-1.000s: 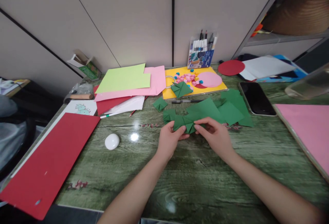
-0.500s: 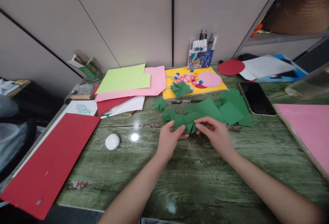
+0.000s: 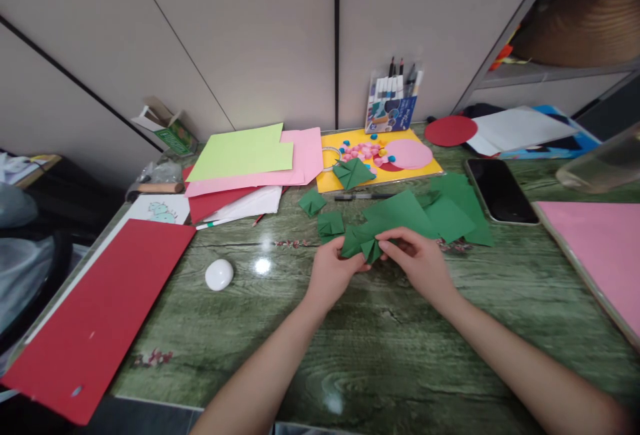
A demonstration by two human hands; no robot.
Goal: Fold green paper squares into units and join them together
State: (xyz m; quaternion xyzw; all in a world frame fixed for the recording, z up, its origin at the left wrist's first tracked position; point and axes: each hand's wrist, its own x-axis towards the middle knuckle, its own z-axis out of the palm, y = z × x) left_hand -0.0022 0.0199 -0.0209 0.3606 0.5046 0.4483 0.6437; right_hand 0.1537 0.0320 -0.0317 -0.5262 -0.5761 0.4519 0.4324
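Note:
Between my two hands is a folded piece of green paper (image 3: 357, 236), with pointed flaps spread toward me. My left hand (image 3: 334, 270) grips its left side, fingers closed and partly hidden under the paper. On the right edge, the thumb and forefinger of my right hand (image 3: 413, 255) pinch a flap. Just beyond lie small folded green pieces (image 3: 330, 224), one more (image 3: 313, 202) to the left and a larger one (image 3: 353, 173) on a yellow sheet (image 3: 330, 183). Flat green paper sheets (image 3: 450, 216) overlap behind my right hand.
Left of my hands sit a white round object (image 3: 219, 275) and a long red sheet (image 3: 105, 308). Lime paper (image 3: 245, 155) tops a stack at the back. A pen (image 3: 363, 197), a marker box (image 3: 390, 112), a phone (image 3: 501, 190) and a pink sheet (image 3: 595, 242) lie around.
My left hand has turned slightly and its thumb has slid lower on the folded green paper, whose flaps have shifted. My right hand stays nearly in place, still pinching.

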